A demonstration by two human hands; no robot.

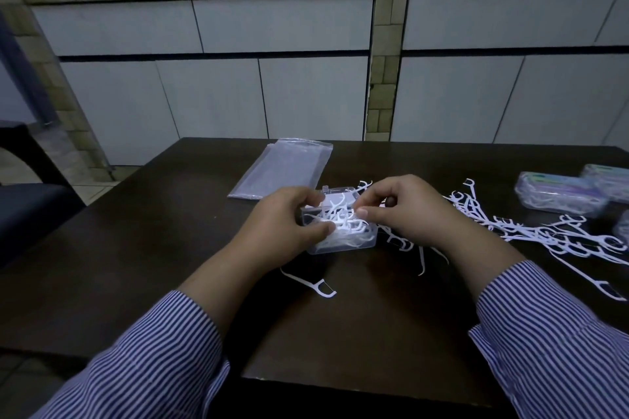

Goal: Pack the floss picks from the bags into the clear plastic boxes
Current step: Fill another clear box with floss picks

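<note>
A small clear plastic box [343, 243] stands open on the dark table, heaped with white floss picks [340, 214] that stick up above its rim. My left hand [289, 221] grips the box's left side, thumb on the picks. My right hand [408, 207] pinches picks at the box's right rim, fingers closed on them. A loose pile of floss picks [544, 231] spreads to the right. One single pick [309, 284] lies in front of the box. A flat, empty-looking clear bag [282, 168] lies behind the box.
Two closed clear boxes [561, 196] holding picks sit at the table's far right. The table's [153, 248] left edge is near a dark chair [30, 211]. Tiled cabinets stand behind the table.
</note>
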